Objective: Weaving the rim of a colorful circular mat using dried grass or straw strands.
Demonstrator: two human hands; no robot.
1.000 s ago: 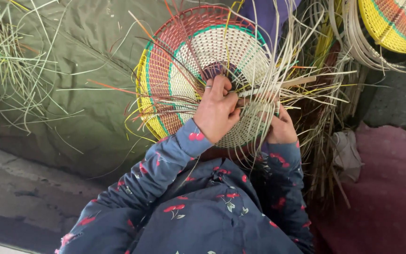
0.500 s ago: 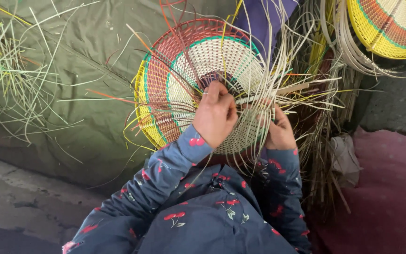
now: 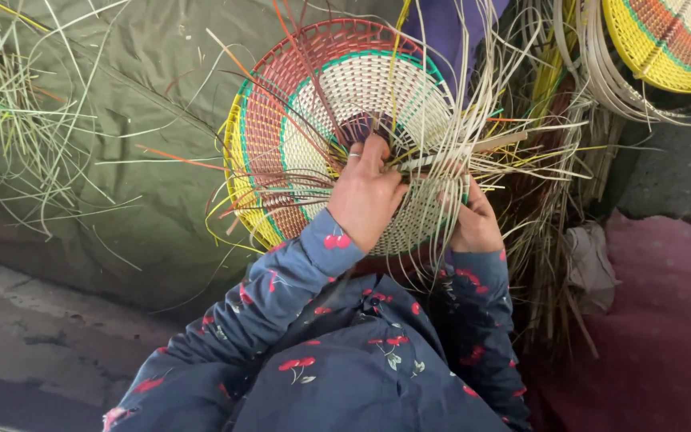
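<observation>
The left hand lies flat on the face of the basket, a round, half-woven disc standing tilted just above the person's lap; its fingers are loosely curled and press down near the dark centre, with a ring on 1 finger, and they seem to pin a few strands rather than grip anything fully. The right hand is at the basket's lower right edge, fingers bent around a bundle of pale strands that fan out to the right; how tightly it holds them cannot be told, since the strands hide the fingertips. The basket shows rings of white, green, red and yellow, with loose ends sticking out all round. Both sleeves are dark blue with red cherries. Behind the basket lies a green cloth, with loose grass on it at far left. A 2nd basket, yellow-rimmed, sits at top right, well apart, above a maroon mat.
</observation>
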